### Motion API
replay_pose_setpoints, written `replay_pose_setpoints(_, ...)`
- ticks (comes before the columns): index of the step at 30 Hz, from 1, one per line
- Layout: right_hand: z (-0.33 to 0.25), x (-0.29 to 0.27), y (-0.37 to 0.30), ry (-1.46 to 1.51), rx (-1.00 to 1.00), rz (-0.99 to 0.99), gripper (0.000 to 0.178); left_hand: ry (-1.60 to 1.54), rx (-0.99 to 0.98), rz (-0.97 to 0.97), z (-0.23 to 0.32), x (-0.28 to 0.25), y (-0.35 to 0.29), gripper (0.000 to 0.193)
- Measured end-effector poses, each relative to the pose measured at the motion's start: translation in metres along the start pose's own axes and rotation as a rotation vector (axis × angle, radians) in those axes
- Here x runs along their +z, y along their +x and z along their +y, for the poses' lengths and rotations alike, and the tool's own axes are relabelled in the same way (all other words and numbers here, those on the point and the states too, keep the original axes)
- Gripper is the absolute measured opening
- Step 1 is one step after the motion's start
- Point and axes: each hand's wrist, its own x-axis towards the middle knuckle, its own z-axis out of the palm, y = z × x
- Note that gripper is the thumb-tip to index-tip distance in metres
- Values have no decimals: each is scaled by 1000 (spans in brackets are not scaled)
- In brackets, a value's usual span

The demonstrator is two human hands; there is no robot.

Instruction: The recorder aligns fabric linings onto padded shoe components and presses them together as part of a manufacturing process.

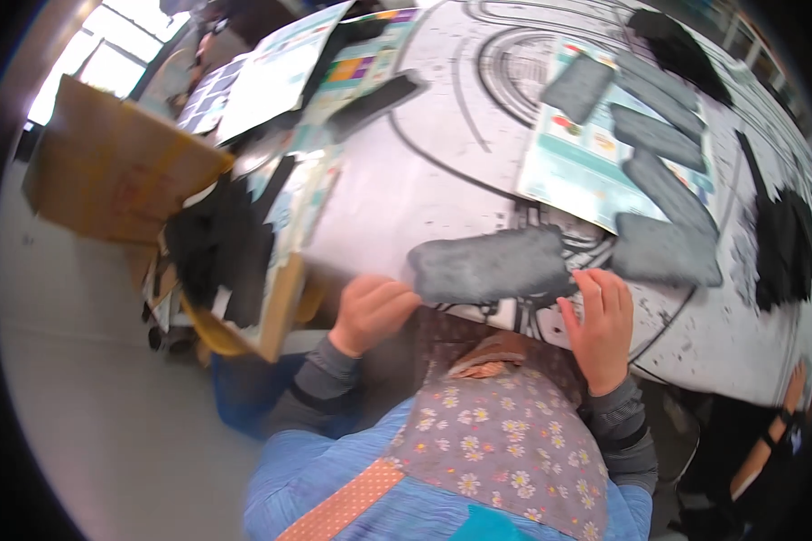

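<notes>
Item, one: a flat grey fuzzy piece (487, 264), oblong with rounded corners, lying on the white table (379, 194) beside its near edge; taken as the centre of the dial, its long axis runs from 9 toward 3 o'clock, the right end slightly higher. Left hand (373, 314): at 8 o'clock, fingertips pinched on the lower left corner. Right hand (602, 323): at 4 o'clock, thumb and fingers pinching the lower right corner, where a dark edge shows. The piece thus spans the gap between the two grips, lying up toward 12 o'clock from both, neither hand clearly nearer. At 3 o'clock, just beyond the right fingers, a second grey piece (668, 250) (broad, its upper part at the foot of a printed sheet). At 2 o'clock, that printed sheet (559, 171), white and teal, with further grey pieces (579, 88) on it. At 3 o'clock, farther out, a black heap (785, 257); at 1 o'clock, near the far side, a black bundle (677, 54). At 11 o'clock, a dark strip (374, 104). At 9 o'clock, off the table, a black pile (221, 239), with a cardboard box (122, 171) beyond. At 6 o'clock, a flowered apron (505, 433). At 4 o'clock, well apart, another person's forearm (758, 455).
</notes>
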Motion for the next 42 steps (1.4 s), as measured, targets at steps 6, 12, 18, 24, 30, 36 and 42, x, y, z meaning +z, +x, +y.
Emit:
replay_pose_setpoints(6,13,33,8,12,-117,-40,23,-3,-87,45,12,-16,-10,21)
replay_pose_setpoints(12,8,28,11,115,-107,-65,25,-48,-116,44,5,-9,-23,22)
replay_pose_setpoints(18,-3,33,-6,142,-104,-193,30,-72,-132,63,-3,-9,-23,19)
replay_pose_setpoints(24,-12,15,-41,39,-44,-236,29,-43,-61,15,-2,-5,-26,22)
replay_pose_setpoints(30,-8,-16,-70,-91,96,-221,28,-106,-62,-42,15,29,-19,25)
replay_pose_setpoints(36,0,-30,-80,52,208,-45,27,-178,-91,-16,19,56,-14,23)
replay_pose_setpoints(42,14,-29,-86,269,425,42,21,-158,-136,-25,15,45,-10,21)
